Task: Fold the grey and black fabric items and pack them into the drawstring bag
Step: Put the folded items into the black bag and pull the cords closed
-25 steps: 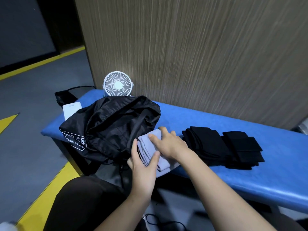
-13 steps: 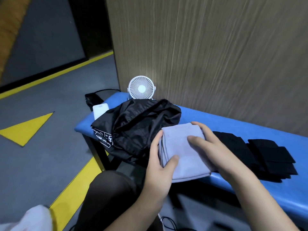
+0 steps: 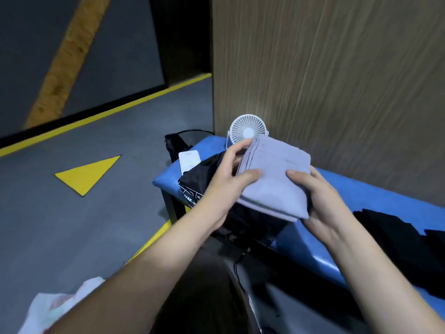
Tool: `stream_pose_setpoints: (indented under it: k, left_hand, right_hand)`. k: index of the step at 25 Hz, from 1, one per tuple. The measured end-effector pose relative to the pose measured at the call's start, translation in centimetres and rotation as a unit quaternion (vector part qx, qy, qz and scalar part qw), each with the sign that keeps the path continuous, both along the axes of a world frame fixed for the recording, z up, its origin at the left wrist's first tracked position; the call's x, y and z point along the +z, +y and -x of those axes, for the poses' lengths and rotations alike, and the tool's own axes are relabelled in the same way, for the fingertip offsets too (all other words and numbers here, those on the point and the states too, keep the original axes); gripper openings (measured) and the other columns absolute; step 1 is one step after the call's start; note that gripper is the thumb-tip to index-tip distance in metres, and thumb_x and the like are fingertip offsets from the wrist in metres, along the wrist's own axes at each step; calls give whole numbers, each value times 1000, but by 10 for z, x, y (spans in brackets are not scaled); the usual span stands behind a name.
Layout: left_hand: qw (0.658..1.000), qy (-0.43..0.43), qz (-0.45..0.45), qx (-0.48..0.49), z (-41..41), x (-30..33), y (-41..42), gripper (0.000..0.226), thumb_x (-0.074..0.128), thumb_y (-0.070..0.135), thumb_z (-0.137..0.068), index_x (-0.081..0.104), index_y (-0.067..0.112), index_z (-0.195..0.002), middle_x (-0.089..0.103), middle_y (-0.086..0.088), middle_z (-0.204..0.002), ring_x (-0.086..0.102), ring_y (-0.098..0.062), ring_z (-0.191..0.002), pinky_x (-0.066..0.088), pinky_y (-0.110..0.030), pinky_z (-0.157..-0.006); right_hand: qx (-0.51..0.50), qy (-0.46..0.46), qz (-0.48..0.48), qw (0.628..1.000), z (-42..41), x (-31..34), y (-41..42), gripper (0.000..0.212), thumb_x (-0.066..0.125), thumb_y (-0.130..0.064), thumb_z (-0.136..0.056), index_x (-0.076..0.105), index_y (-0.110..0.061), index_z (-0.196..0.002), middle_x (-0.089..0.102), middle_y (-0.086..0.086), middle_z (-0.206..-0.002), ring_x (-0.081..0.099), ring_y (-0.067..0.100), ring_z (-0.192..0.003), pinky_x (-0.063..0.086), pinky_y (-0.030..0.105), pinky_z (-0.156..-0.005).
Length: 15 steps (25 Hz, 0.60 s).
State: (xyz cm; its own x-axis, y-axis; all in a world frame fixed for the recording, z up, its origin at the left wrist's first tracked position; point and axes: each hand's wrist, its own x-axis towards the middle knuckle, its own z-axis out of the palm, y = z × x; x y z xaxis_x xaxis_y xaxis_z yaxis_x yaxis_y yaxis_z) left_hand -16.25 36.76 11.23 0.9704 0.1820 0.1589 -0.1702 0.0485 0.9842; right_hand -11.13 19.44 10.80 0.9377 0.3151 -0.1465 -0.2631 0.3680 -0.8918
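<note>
We have the folded grey stack (image 3: 274,179) lifted off the bench (image 3: 361,198) and held in the air above the black drawstring bag (image 3: 204,172), which lies crumpled at the bench's left end. Our left hand (image 3: 228,179) has its grip pinching the stack's left edge, thumb on top and fingers wrapped along the far left side. Our right hand (image 3: 320,201) pinches the near right corner, thumb on top, fingers underneath and out of sight.

The stack is several loose layers, and we hold it only at two edges. If either pinch slackens, we judge the lower layers could slide out and unfold, undoing the folding. The middle sags a little, which adds to that risk.

We cannot see the bag's mouth from here; the stack and our left hand cover it. Pushing the stack down blind could catch it on the rim and crumple it, or shove the bag off the left end of the bench.

The small white fan (image 3: 248,131) stands just beyond the stack, close to our left fingertips; a forward reach could knock it. The black folded pieces (image 3: 395,235) wait on the bench to the right.
</note>
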Motion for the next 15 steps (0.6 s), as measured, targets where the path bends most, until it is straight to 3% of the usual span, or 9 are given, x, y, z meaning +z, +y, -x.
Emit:
stream_pose_setpoints:
  k: [4,7,11,15]
  left_hand:
    - [992,124,-22,-17,-62,-21,23,50,61,8,-91,54,34,-132,61,-3,-109,62,-13,-92,48,-25,-81]
    - [984,152,-89,-39,-86,-40,22,53,61,12,-89,51,35,-135,61,1,-112,61,-14,-102,46,-28,-93]
    - [974,115,-194,-22,-104,-59,33,53,65,6,-86,55,27,-133,60,3,-127,55,-8,-120,42,-25,-103]
    - [979,74,-191,7,-107,-68,49,41,64,13,-92,59,23,-131,59,8,-133,50,-2,-126,35,-20,-105]
  right_hand:
    - [-44,103,35,993,-50,-21,34,29,58,-2,-91,65,0,-118,75,16,-105,73,28,-91,59,37,-80]
    - [-97,111,98,984,-65,-38,33,22,61,1,-90,62,-3,-112,72,14,-98,70,26,-80,58,35,-67]
    - [-111,70,131,983,-78,-60,30,40,61,5,-86,58,-3,-125,70,19,-118,70,35,-104,60,48,-86]
    - [-145,72,96,982,-89,-63,50,38,59,5,-88,57,-4,-125,71,17,-114,71,33,-102,60,49,-88]
